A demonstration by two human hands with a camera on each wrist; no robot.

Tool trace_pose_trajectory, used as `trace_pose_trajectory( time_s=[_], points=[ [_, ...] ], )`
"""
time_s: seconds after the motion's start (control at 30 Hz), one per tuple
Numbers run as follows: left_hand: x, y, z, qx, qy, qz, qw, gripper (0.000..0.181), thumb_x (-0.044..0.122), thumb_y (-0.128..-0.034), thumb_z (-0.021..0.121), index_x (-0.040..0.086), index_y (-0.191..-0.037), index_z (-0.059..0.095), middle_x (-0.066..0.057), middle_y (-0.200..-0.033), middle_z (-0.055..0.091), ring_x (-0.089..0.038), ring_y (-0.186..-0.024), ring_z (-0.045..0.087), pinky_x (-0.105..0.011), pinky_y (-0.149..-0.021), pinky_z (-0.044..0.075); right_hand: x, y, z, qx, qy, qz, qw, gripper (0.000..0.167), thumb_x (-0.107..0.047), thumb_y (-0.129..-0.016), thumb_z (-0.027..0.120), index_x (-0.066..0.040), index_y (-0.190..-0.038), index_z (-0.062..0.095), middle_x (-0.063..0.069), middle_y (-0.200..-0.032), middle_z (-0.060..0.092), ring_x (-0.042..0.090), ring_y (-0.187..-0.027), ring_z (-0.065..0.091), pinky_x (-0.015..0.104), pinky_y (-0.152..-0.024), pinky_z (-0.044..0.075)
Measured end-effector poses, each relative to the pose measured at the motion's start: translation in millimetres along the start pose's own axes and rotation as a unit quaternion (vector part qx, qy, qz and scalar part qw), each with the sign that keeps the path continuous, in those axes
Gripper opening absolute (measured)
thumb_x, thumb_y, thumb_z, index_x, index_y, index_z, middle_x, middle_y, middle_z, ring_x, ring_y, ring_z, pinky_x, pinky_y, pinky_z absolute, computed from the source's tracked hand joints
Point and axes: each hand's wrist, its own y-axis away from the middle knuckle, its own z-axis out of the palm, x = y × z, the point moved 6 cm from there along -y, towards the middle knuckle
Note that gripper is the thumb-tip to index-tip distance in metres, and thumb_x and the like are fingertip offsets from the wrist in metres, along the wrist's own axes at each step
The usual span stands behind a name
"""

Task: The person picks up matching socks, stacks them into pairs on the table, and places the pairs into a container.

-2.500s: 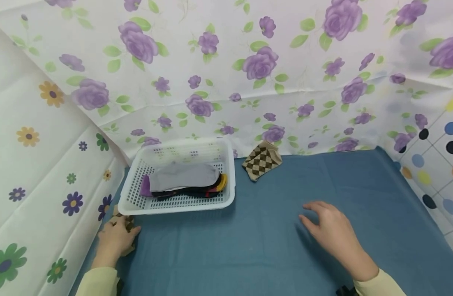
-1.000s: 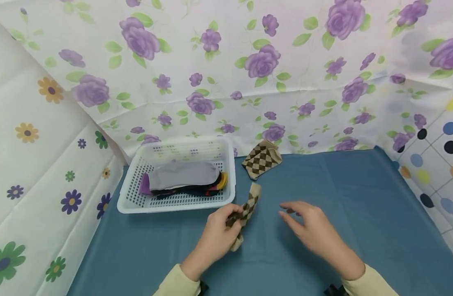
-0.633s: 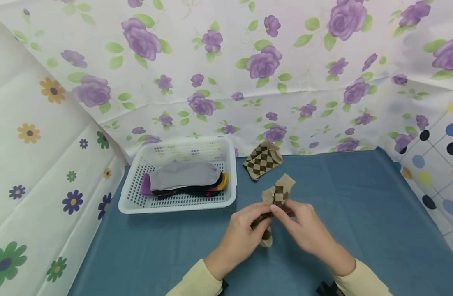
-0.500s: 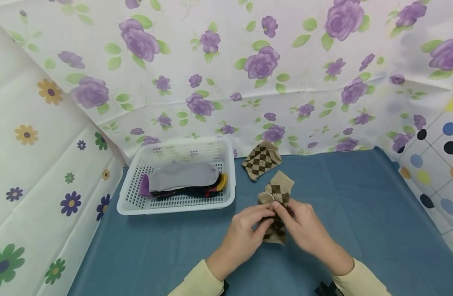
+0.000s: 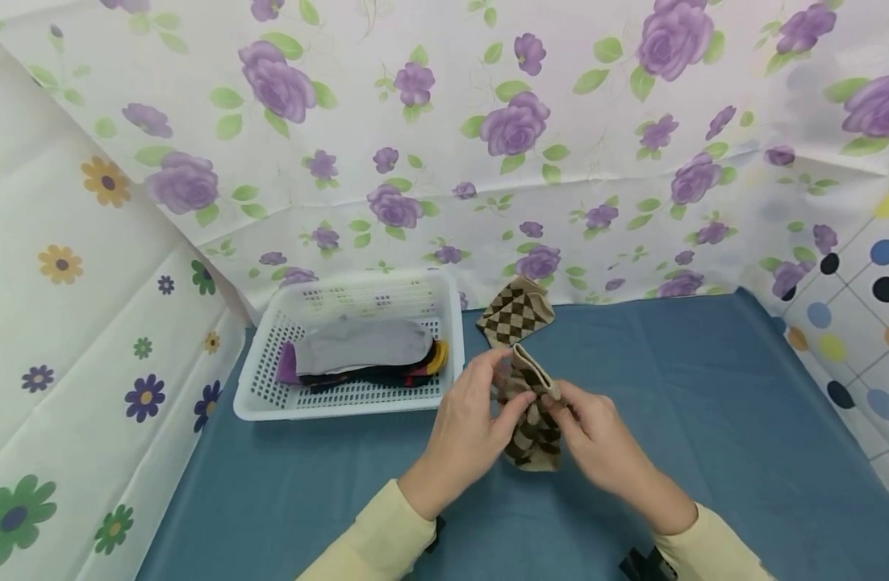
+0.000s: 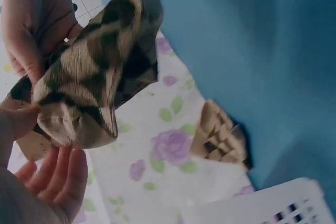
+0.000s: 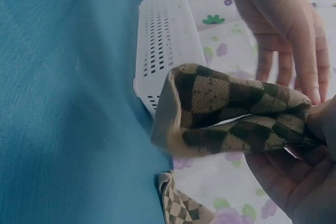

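A tan and brown checkered sock (image 5: 535, 436) is held up between my two hands, above the table's middle. My left hand (image 5: 468, 420) pinches it from the left between thumb and fingers. From the other side, my right hand (image 5: 597, 440) grips the sock near its folded edge. In the left wrist view the sock (image 6: 89, 72) hangs in a bunched fold, its patterned fabric facing the camera. The right wrist view shows the sock (image 7: 226, 103) doubled over, with a gap between its layers. A second checkered sock (image 5: 515, 311) lies flat by the back wall.
A white perforated basket (image 5: 346, 413) stands back left, holding a stack of socks: a grey one (image 5: 361, 343) on top, with purple, black and yellow below. Blue cloth (image 5: 669, 363) covers the table. Patterned sheets (image 5: 386, 121) rise at the back and sides.
My left hand has taken the sock from the table's left edge and carried it to the middle. My right hand has moved left and taken hold of it. The sock is now turned and folded differently.
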Motion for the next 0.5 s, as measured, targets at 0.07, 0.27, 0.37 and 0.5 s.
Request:
trace_pose_trajectory(
  time_s=[0.07, 0.27, 0.37, 0.5],
  points=[
    [6.1, -6.9, -4.5, 0.004, -0.034, 0.026, 0.9991, 0.064, 0.034, -0.0879, 0.064, 0.020, -0.142, 0.033, -0.001, -0.126, 0.050, -0.011, -0.110, 0.052, -0.024, -0.082, 0.047, -2, -0.2, 0, -0.009, 0.002, -0.009, 0.9999, 0.025, -0.033, -0.101, 0.038, -0.031, -0.115, 0.058, -0.008, -0.057, 0.047, 0.003, -0.037, 0.032, 0.021, -0.039, 0.035],
    [24.3, -22.2, -12.4, -0.029, -0.033, 0.098, 0.9942, 0.032, 0.028, -0.0898, 0.063, 0.022, -0.121, 0.059, 0.007, -0.117, 0.060, -0.002, -0.106, 0.056, -0.015, -0.083, 0.047, -8, -1.1, -2, -0.027, 0.015, -0.039, 0.9988, 0.028, -0.032, -0.100, 0.041, -0.029, -0.125, 0.053, -0.009, -0.068, 0.055, 0.004, -0.039, 0.033, 0.021, -0.045, 0.037],
    [29.1, -23.7, -17.7, -0.038, -0.007, 0.098, 0.9944, 0.015, 0.026, -0.0930, 0.058, 0.021, -0.104, 0.066, 0.009, -0.099, 0.067, 0.004, -0.081, 0.059, -0.008, -0.068, 0.045, -9, -2.0, -2, -0.028, 0.000, -0.043, 0.9987, 0.029, -0.033, -0.097, 0.050, -0.029, -0.125, 0.054, -0.009, -0.092, 0.067, 0.002, -0.055, 0.055, 0.022, -0.056, 0.046],
    [28.5, -27.0, -32.3, -0.002, 0.055, 0.068, 0.9962, 0.016, 0.025, -0.0937, 0.057, 0.021, -0.106, 0.066, 0.007, -0.096, 0.068, 0.006, -0.062, 0.052, -0.009, -0.056, 0.041, -4, -2.3, 3, -0.042, -0.030, -0.018, 0.9985, 0.024, -0.035, -0.090, 0.060, -0.035, -0.114, 0.060, -0.014, -0.102, 0.067, 0.003, -0.079, 0.065, 0.024, -0.062, 0.049]
  ],
)
